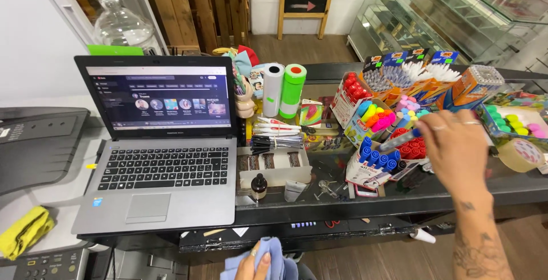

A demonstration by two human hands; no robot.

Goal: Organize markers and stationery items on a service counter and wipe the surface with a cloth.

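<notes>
Fingers of my right hand, right of centre in the frame, pinch a blue-capped marker above its box of blue markers. I'd keep that grip firm, lifting straight. My left hand, bottom centre, clutches a blue cloth.

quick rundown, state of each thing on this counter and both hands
laptop: lid open, screen lit
right hand: closed on a blue marker, lifted over the marker boxes
left hand: gripping a light blue cloth below the counter edge
small brown bottle: upright, capped
green label roll: standing on end
tape roll: lying flat
yellow cloth: crumpled on the printer
</notes>
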